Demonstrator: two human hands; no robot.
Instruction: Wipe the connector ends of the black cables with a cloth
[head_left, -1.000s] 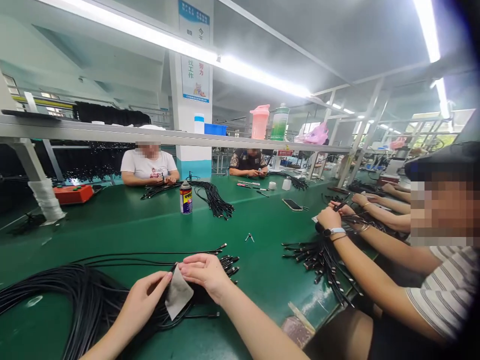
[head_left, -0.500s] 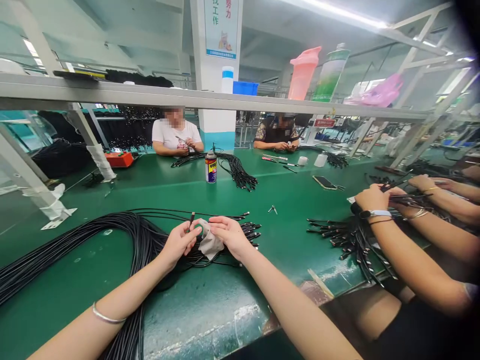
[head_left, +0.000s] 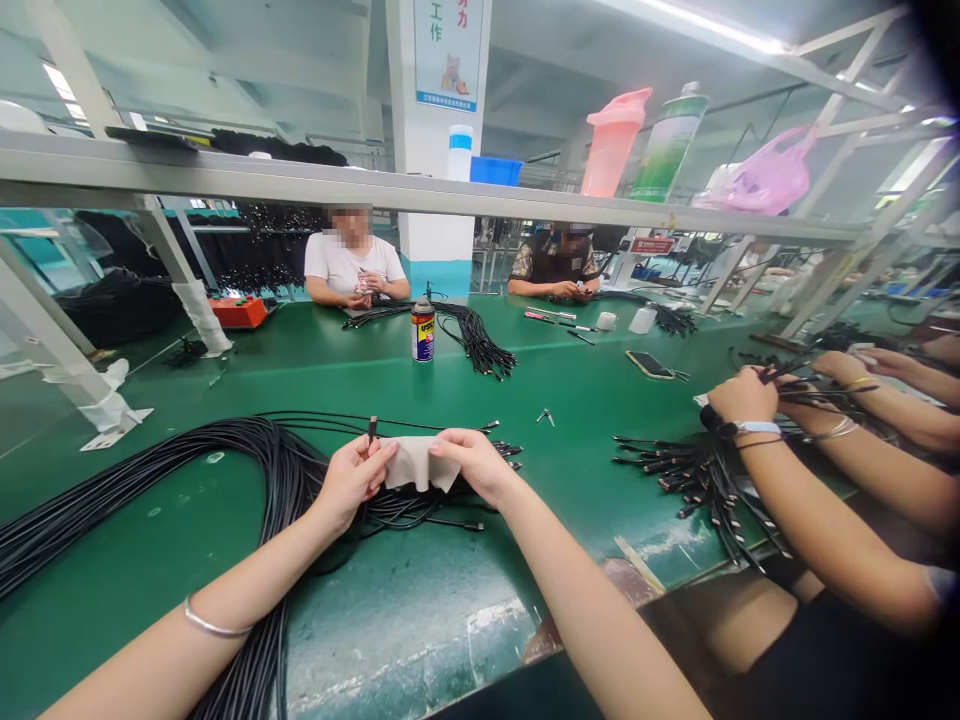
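The left hand (head_left: 351,482) pinches a black cable plug (head_left: 373,430) and one edge of a pale cloth (head_left: 407,463); the right hand (head_left: 478,466) pinches the cloth's other edge. The plug stands nearly upright above the left fingers, tip up. Beyond the grip, a spray can (head_left: 423,332) bears lettering like "USL"; farther, a poster (head_left: 448,60) reads "工作". Green tabletop (head_left: 337,370) stretches between grip and can; its worn edge (head_left: 499,640) runs nearer the body.

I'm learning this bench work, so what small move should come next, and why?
Probably fold the cloth over the cable end: the left hand holds that end upright with its tip uncovered, while the right hand holds the cloth's far side, spread open right beside it.
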